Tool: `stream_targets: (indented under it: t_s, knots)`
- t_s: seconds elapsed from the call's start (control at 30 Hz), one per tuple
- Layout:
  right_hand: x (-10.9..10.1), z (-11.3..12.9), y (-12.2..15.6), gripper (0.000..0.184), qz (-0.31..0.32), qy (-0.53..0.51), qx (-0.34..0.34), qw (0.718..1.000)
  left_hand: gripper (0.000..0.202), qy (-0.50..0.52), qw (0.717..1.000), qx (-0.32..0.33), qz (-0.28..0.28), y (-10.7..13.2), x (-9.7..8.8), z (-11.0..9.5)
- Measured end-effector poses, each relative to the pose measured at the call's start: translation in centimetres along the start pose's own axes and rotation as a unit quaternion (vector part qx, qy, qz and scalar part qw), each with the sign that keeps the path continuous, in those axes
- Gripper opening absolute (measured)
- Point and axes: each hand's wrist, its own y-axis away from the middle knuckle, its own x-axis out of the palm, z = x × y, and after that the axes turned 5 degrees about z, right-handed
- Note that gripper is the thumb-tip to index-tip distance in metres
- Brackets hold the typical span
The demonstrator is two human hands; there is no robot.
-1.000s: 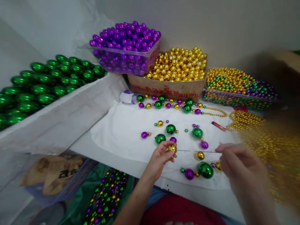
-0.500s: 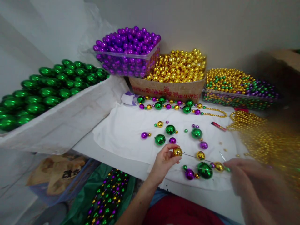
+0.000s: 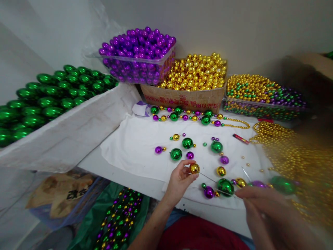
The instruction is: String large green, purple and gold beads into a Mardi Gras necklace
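My left hand pinches a gold bead between thumb and fingers above the white cloth. From that bead a thin thread stretches right, past a big green bead. My right hand, partly blurred, has its fingertips closed on the thin line near that green bead. A string of beads, with a purple bead at its left and a blurred green bead at its right, lies along the near cloth. A loose gold bead sits just beyond it.
Loose beads dot the white cloth. At the back stand a purple-bead tub, a gold-bead carton and a mixed-bead tub. A white foam box of green beads stands left; gold bead strands lie right.
My right hand has moved left and toward me along the thread, uncovering purple and green beads behind it. My left hand still grips the gold bead. The view has shifted slightly.
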Motion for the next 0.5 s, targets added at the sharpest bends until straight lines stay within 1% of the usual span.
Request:
stream_targets:
  t_s: [0.07, 0.13, 0.23, 0.33, 0.43, 0.5]
  knots:
    - [0.0, -0.7, 0.0, 0.026, 0.027, 0.001, -0.048, 0.998, 0.04, -0.002, 1.0, -0.001, -0.004, 0.0, 0.0, 0.0]
    - [0.0, -1.3, -0.1, 0.026, 0.055, 0.002, -0.08, 0.995, 0.04, -0.001, 1.0, -0.004, -0.009, 0.0, 0.0, -0.1]
    - [0.5, -1.6, -0.3, 0.021, 0.066, 0.02, -0.076, 0.995, 0.041, 0.005, 1.0, -0.008, -0.012, 0.1, 0.1, -0.1]
    - [1.3, -1.2, -0.4, 0.013, 0.081, 0.035, -0.072, 0.994, 0.041, 0.01, 1.0, -0.008, -0.007, 0.1, 0.2, -0.1]
    - [2.1, -0.7, -0.8, 0.012, 0.1, 0.017, -0.084, 0.991, 0.041, 0.012, 1.0, -0.009, 0.002, 0.1, 0.3, 0.0]
    - [2.7, -0.3, -1.1, 0.012, 0.093, 0.003, -0.091, 0.992, 0.041, 0.012, 1.0, -0.009, 0.007, 0.1, 0.4, 0.0]
